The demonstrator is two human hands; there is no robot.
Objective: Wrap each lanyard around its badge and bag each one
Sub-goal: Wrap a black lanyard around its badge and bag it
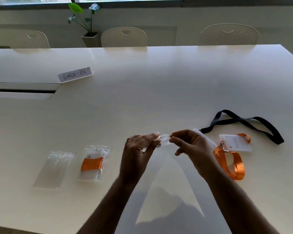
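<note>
Reference landmark: the white table [142, 98]. Working from its left side, you find an empty clear bag [55, 168] lying flat near the front edge. Just to the right of it lies a filled bag [94, 163] that contains a badge wrapped in an orange lanyard; the two bags lie apart, not touching. Farther back on the left half stands a paper sign [74, 74] lettered "CHECK-IN", beside a long slot [22, 90] in the tabletop. Above the middle of the table, your left hand [139, 147] and right hand [189, 143] are raised side by side and hold a second clear bag [163, 141] between them. The left fingers pinch its left edge; the right thumb and forefinger pinch its right edge, with the other right fingers curled. The bag is blurred and transparent, so its contents cannot be determined. Right of the right hand, a loose badge [235, 143] lies flat on the table with its orange lanyard [233, 164] unwrapped and looped toward the front edge. Behind that badge, a black lanyard [247, 123] lies spread in a loop; its badge is largely hidden by the right hand. Beyond the far edge stand three chairs [123, 37] and a potted plant [88, 22].
</note>
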